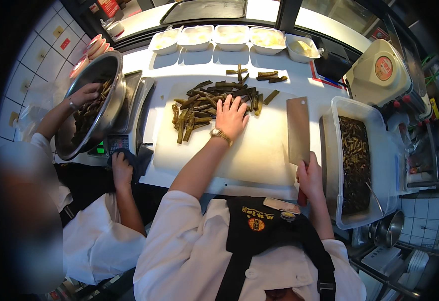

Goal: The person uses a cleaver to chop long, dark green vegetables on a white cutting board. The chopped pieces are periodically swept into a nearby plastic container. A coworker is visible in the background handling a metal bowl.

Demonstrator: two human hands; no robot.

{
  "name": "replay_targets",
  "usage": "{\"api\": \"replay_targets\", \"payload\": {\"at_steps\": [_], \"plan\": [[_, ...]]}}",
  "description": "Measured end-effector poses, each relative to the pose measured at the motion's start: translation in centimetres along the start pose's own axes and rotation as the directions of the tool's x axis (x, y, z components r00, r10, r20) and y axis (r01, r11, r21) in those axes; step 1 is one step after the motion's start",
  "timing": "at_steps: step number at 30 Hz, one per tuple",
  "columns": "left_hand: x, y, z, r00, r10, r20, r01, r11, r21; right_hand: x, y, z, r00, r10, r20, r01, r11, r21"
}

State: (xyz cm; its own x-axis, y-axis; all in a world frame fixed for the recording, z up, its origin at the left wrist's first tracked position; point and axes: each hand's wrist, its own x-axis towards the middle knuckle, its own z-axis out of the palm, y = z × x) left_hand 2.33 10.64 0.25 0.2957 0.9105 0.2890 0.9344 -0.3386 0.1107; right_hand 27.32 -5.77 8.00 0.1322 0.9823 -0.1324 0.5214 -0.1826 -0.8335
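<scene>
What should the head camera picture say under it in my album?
Left hand gathers dark vegetable strips; right hand holds a cleaver.

scale screen: a small display glowing green [99, 148], left of the cutting board, under the tilted steel bowl
machine label: round orange sticker [383, 68] on the cream appliance, far right
wall labels: small red rectangle [65, 43] and yellowish tag [58, 31] on white tiles, upper left

A cutting board [239, 150] lies at the counter's [179, 67] front edge. Vegetable strips [204, 108] lie on the board's far half, under the left hand [231, 116]. The cleaver [298, 130], held in the right hand [309, 175], stands over the board's right edge. A plastic tub [355, 165] sits right of the board. Five trays [232, 37] line the back edge. A steel bowl [96, 103] tilts over the left edge.
</scene>
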Motion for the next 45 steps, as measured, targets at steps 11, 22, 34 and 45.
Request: {"api": "replay_targets", "payload": {"at_steps": [11, 22, 34, 45], "plan": [[-7.5, 1.3, -5.1, 0.965, 0.261, -0.028, -0.254, 0.9, -0.355, 0.2, 1.0, 1.1, 0.984, -0.111, 0.139, 0.147, 0.949, -0.278], [-9.0, 0.2, -4.6, 0.981, 0.194, -0.027, -0.179, 0.836, -0.519, -0.2, 0.8, 1.2, 0.988, -0.063, 0.137, 0.099, 0.956, -0.275], [-13.4, 4.3, -4.1, 0.938, 0.315, -0.147, -0.347, 0.826, -0.444, -0.5, 0.5, 1.2, 0.988, -0.072, 0.135, 0.106, 0.958, -0.266], [-14.9, 4.0, -3.1, 0.955, 0.292, -0.059, -0.288, 0.853, -0.435, -2.6, -1.3, -1.8, 0.949, -0.038, 0.313, 0.117, 0.964, -0.24]]}}
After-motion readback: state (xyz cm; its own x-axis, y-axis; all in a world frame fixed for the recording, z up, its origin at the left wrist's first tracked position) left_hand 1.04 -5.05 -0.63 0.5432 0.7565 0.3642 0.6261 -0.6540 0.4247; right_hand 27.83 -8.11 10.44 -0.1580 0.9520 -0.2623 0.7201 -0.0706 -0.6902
